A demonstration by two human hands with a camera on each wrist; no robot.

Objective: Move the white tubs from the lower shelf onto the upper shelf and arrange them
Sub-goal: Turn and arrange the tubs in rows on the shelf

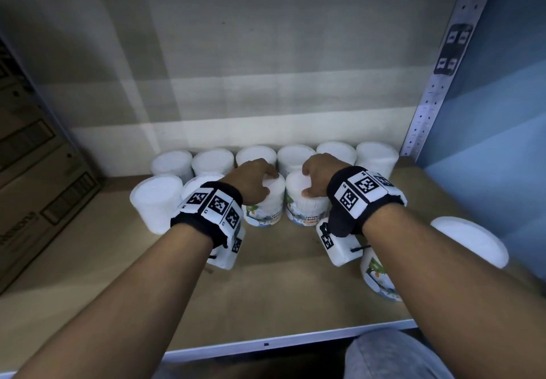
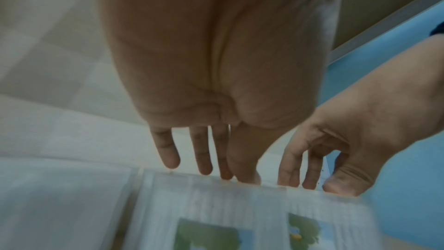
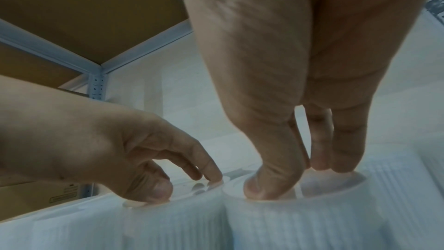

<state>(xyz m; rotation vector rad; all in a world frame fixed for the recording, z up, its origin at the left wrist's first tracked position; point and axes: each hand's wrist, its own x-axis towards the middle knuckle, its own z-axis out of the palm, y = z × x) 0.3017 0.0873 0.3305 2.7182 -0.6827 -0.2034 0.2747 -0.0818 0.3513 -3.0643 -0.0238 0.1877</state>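
The left hand and right hand each grip a tub's lid from above, fingers curled. The tubs look light, stiff and smooth, best held at the rim.

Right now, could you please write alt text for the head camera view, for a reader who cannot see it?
Two bare hands, left hand and right hand, each grip the lid of an upright white cylindrical plastic tub: left tub, right tub, side by side on a wooden shelf board. More white tubs stand in a row behind.

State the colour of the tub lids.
White; the tub lids show best in the head view.
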